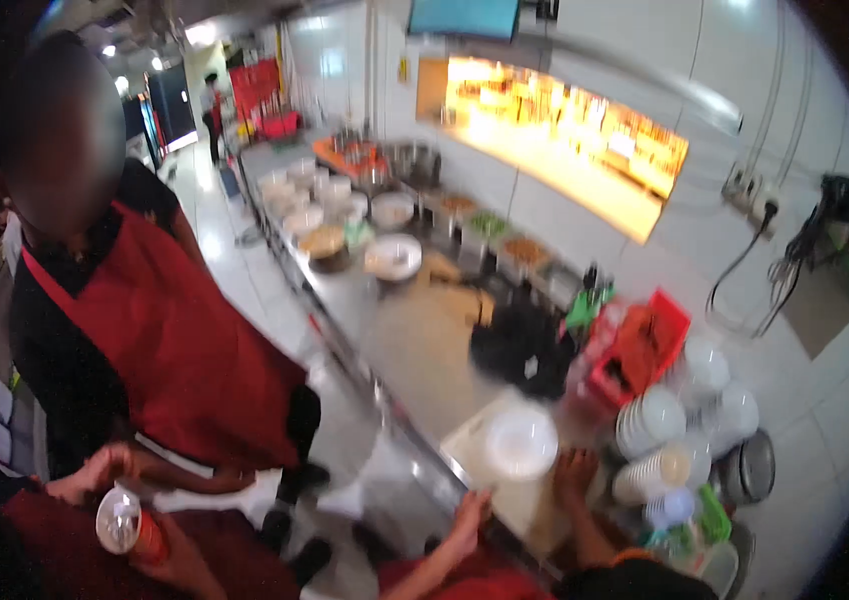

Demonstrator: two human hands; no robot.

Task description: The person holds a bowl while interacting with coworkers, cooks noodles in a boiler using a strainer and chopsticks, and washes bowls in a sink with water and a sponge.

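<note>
At the front edge of the steel counter [400,335], my left hand [470,512] has its fingers curled together; whatever may be inside them is hidden. My right hand [575,478] is over the pale board [465,440], its fingers apart and pointing towards the back of the counter. It holds nothing that I can make out. Just left of it, a white bowl [522,441] sits on the board, touched by neither hand as far as the blur shows.
Stacked white bowls [651,420] and a red basket [645,345] are at the right. Filled bowls [393,257] and food trays [525,252] line the counter. A co-worker in a red apron [195,350] stands left; another person's hand holds a cup [120,520] at lower left.
</note>
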